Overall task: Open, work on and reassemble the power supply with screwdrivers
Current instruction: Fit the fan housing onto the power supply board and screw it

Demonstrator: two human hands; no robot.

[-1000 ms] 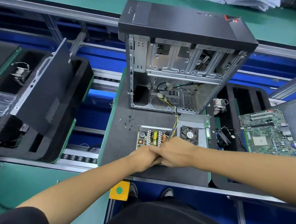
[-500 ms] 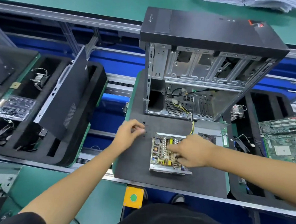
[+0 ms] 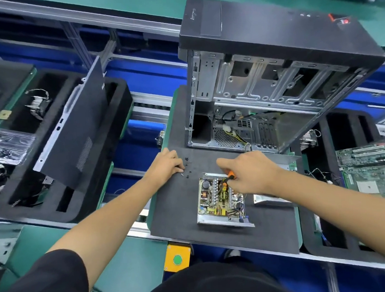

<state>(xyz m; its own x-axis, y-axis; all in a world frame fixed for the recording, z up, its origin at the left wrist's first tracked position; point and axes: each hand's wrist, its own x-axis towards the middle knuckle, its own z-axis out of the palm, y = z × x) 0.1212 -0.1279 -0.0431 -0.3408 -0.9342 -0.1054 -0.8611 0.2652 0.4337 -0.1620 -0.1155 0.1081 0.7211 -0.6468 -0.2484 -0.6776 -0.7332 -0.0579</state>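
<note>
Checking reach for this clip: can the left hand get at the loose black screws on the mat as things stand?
Probably yes. The left hand rests on the grey mat right beside the loose screws, fingertips nearly on them, with nothing between. The right hand, holding the screwdriver, stays over the power supply.

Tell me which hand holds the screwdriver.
The right hand: its fingers grip the orange screwdriver over the open power supply. The left hand is at the screws.

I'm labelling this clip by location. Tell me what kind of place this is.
Probably a computer assembly or repair line in a factory. An opened computer case stands on a black mat over a conveyor rail, and foam trays hold parts, with a bare circuit board alongside.
</note>
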